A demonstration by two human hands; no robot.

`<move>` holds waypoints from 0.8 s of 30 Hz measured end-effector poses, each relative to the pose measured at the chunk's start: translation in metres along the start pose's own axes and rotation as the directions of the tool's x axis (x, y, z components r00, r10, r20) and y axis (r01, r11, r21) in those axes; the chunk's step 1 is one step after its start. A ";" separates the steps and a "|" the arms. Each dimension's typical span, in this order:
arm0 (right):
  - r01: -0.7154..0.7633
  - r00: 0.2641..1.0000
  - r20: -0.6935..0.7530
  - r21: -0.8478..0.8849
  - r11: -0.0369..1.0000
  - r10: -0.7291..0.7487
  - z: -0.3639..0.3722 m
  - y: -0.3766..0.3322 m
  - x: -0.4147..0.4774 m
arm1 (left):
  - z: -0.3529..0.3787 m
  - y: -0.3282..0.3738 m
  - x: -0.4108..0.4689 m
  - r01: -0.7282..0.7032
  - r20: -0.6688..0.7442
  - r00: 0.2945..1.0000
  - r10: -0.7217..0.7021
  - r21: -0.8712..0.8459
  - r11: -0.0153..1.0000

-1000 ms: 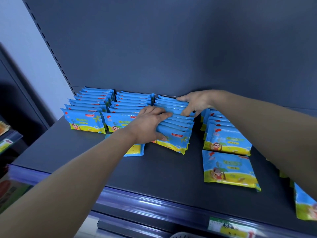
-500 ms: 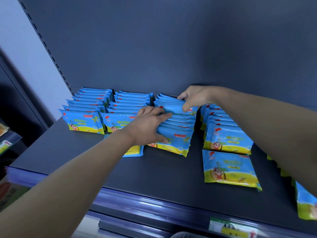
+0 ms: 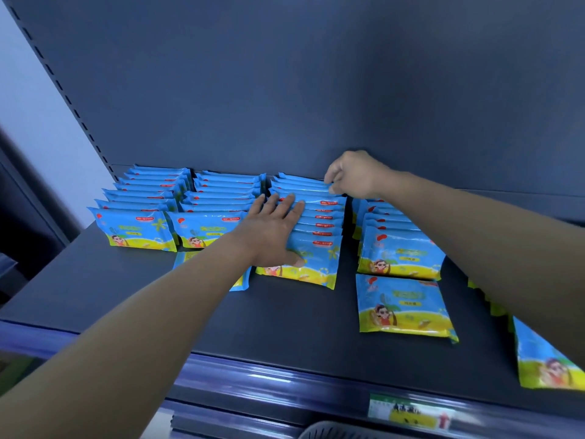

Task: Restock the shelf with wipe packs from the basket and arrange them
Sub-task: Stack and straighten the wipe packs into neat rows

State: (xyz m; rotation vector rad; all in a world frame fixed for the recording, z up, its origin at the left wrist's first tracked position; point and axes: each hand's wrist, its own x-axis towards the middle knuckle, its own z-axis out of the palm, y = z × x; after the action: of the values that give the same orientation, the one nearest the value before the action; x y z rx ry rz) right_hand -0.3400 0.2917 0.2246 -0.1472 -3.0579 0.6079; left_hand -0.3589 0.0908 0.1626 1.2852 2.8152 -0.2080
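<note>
Dark shelf holds rows of wipe packs. Flat, fingers straight, the left hand presses one row; the right hand pinches a rear pack near the back edge

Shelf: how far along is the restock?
Done: the first row and second row stand filed. In hand: the third row, with the left hand pressing its front and the right hand pinching a rear pack. Left: one flat pack before the fourth row, another pack under the left forearm, and loose packs at far right.

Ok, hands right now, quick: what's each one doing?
Left hand: open, flat on the third row of wipe packs.
Right hand: pinching a rear pack in that row.
</note>
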 end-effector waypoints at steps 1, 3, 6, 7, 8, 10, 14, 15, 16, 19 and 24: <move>0.000 0.999 -0.038 0.012 1.000 0.001 -0.001 -0.001 -0.002 | 0.000 0.001 0.000 0.005 0.000 1.000 -0.005 -0.001 1.000; 0.009 0.997 -0.077 0.022 1.000 -0.007 -0.002 -0.003 -0.007 | -0.001 0.002 -0.001 0.018 0.015 1.000 -0.018 -0.041 0.999; 0.028 0.997 -0.070 0.021 0.999 -0.026 -0.004 -0.003 -0.017 | 0.000 0.003 -0.004 0.014 0.013 1.000 -0.013 -0.080 0.997; 0.033 0.997 -0.069 0.026 0.999 -0.031 -0.004 -0.003 -0.021 | 0.001 0.002 -0.005 0.009 -0.002 1.000 -0.010 -0.086 0.996; 0.038 0.997 -0.069 0.029 0.999 -0.036 -0.004 -0.002 -0.024 | 0.002 0.002 -0.007 0.003 -0.022 1.000 -0.005 -0.095 0.995; 0.053 0.997 -0.065 0.026 0.998 -0.051 -0.003 -0.002 -0.032 | 0.002 0.003 -0.009 -0.017 -0.056 0.998 0.010 -0.115 0.993; 0.078 0.997 -0.025 0.016 0.997 -0.078 -0.002 -0.006 -0.045 | 0.002 0.004 -0.015 -0.044 -0.093 0.995 0.033 -0.121 0.992; 0.088 0.996 -0.017 0.005 0.996 -0.088 -0.001 -0.008 -0.048 | 0.001 0.003 -0.017 -0.050 -0.104 0.994 0.037 -0.125 0.991; 0.096 0.995 -0.011 -0.007 0.995 -0.096 0.001 -0.011 -0.052 | 0.000 0.001 -0.019 -0.061 -0.120 0.992 0.044 -0.139 0.988; 0.129 0.992 0.018 -0.078 0.988 -0.128 0.008 -0.018 -0.062 | -0.003 -0.007 -0.032 -0.089 -0.219 0.975 0.041 -0.212 0.973; 0.233 0.971 0.102 -0.233 0.944 -0.214 0.030 -0.035 -0.076 | 0.002 -0.035 -0.070 -0.013 -0.303 0.952 -0.054 -0.213 0.977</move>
State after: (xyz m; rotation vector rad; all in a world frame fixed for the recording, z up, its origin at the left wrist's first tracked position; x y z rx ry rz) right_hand -0.2681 0.2410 0.2097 0.2240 -3.1462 0.2296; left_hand -0.3395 0.0150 0.1711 1.3411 2.9954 0.3153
